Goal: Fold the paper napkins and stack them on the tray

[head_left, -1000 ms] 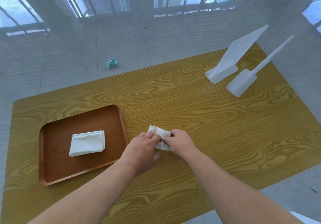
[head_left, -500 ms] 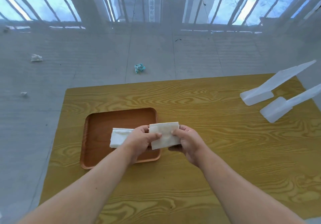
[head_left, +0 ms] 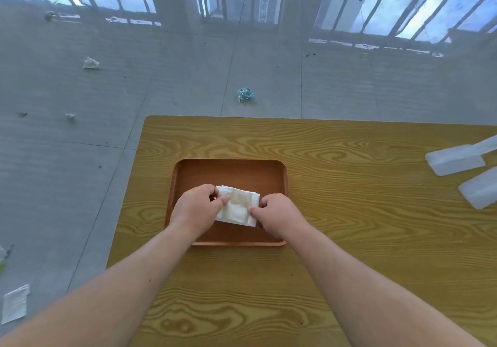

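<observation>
1. A grey tiled floor (head_left: 166, 83) filled the upper and left parts of the view, with barred windows (head_left: 403, 5) along the far wall behind a sheer, hazy veil.
2. A yellow wood-grain table (head_left: 349, 239) took up the lower right, its far edge running across the middle of the view and its left corner rounded.
3. Two bare forearms reached in from the bottom edge, one from each lower corner, and met over the tray.
4. A brown wooden tray (head_left: 231, 171) with rounded corners and a low rim lay flat on the table near its left edge.
5. Two white plastic holders (head_left: 454, 162) rested on the table at the far right, well apart from the tray and partly cut off by the frame.
6. A stack of folded white paper napkins (head_left: 238, 206) lay inside the tray, near its middle; the top one looked slightly yellowish.
7. The left hand (head_left: 195, 209) pinched the stack's left end, thumb on top and fingers curled around the edge.
8. The right hand (head_left: 278, 216) pinched the stack's right end, thumb pressed on the top surface.
9. A flat white sheet (head_left: 14, 303) lay on the floor at the lower left.
10. A crumpled teal wrapper (head_left: 245, 94) sat on the floor just beyond the table.
11. Small white paper scraps (head_left: 91, 63) were scattered on the floor further left.
</observation>
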